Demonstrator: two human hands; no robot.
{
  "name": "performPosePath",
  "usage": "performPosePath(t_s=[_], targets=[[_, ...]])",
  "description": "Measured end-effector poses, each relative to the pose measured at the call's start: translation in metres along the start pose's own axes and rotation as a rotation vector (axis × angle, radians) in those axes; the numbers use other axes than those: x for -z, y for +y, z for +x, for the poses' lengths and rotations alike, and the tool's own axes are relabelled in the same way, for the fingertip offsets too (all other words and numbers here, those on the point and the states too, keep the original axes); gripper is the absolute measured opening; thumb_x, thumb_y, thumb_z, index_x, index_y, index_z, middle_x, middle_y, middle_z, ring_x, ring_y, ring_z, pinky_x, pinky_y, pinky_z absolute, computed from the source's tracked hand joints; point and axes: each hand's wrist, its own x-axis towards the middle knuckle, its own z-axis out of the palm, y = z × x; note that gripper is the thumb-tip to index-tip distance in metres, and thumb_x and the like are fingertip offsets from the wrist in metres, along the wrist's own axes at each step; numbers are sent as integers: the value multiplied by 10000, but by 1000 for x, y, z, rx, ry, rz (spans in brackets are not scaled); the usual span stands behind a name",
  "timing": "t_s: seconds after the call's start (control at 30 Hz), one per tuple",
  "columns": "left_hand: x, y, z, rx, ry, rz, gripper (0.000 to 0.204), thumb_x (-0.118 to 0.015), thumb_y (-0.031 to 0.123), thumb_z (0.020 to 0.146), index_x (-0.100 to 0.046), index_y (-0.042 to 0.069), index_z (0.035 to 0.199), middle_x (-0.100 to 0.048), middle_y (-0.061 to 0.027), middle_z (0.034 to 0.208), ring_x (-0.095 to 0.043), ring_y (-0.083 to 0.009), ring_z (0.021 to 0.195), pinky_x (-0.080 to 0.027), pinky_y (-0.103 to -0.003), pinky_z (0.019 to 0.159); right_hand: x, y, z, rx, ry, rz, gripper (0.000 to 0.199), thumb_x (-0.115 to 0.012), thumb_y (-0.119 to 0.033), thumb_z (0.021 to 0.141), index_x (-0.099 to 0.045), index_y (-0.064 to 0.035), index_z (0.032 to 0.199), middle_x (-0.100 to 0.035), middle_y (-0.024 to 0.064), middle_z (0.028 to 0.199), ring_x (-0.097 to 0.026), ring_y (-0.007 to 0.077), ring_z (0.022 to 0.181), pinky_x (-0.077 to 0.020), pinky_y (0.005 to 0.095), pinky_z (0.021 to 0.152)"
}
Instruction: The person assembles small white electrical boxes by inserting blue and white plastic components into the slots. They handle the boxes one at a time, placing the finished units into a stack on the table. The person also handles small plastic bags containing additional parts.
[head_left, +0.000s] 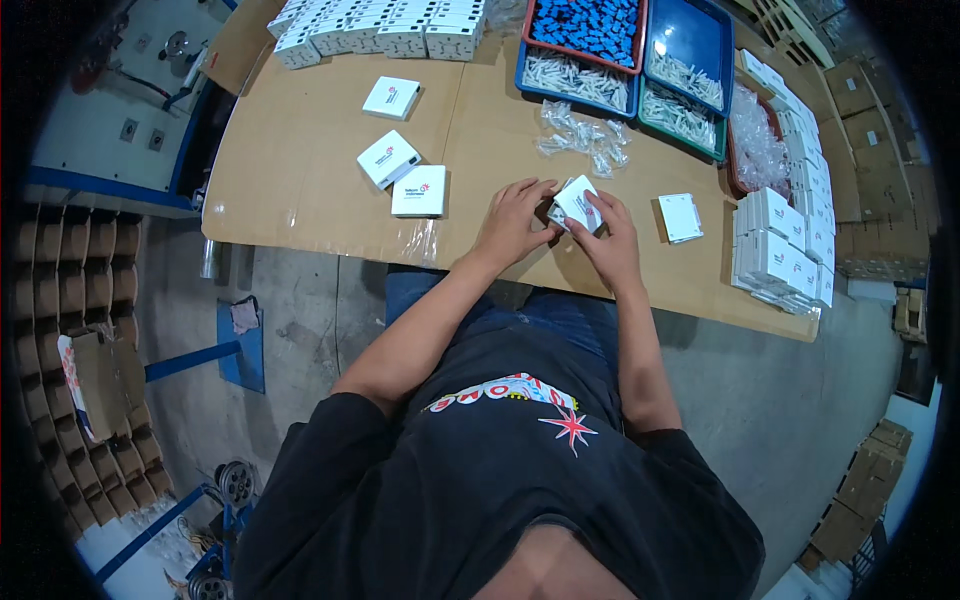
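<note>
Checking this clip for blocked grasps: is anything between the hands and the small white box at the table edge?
Nothing visible. The left hand and right hand both already touch the white box, gripping it from either side above the table.

Dim, bluish; edges prob. warped.

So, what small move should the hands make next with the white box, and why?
Probably press the white box shut and set it left, beside the three boxes lying there. Both the left hand and right hand grip it just above the table, and it sits tilted between the fingers. Whether its flap is already closed cannot be seen.
</note>
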Motion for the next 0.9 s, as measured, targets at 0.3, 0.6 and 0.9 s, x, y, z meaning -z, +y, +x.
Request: performPosePath(t_s=[0.3,0.6,0.9], targets=[[-6,-6,-2,-7,59,1,724,-837,257,733,-558,105,1383,-693,-79,1224,-511,-307,1305,-364,-459,1106,7,-4,6,116,37,-133,594,-849,-243,800,-644,-44,1320,-585,186,1304,-580,341,1203,-482,418,1005],[2,4,-1,-58,14,33,737,-846,305,721,-562,134,1379,-679,-35,1140,-541,-272,1216,-370,-445,1066,22,-18,16,-366,-111,-449,649,-619,-572,922,-597,-125,1391,-531,217,1322,-601,395,1168,-502,475,958],[2,4,-1,-86,27,12,735,-854,280,714,-563,151,1376,-686,-11,1090,-558,-249,1166,-373,-433,1053,24,-4,14,-388,-275,-470,801,-651,-541,908,-440,-42,1497,-495,263,1347,-624,424,1140,-506,495,969]])
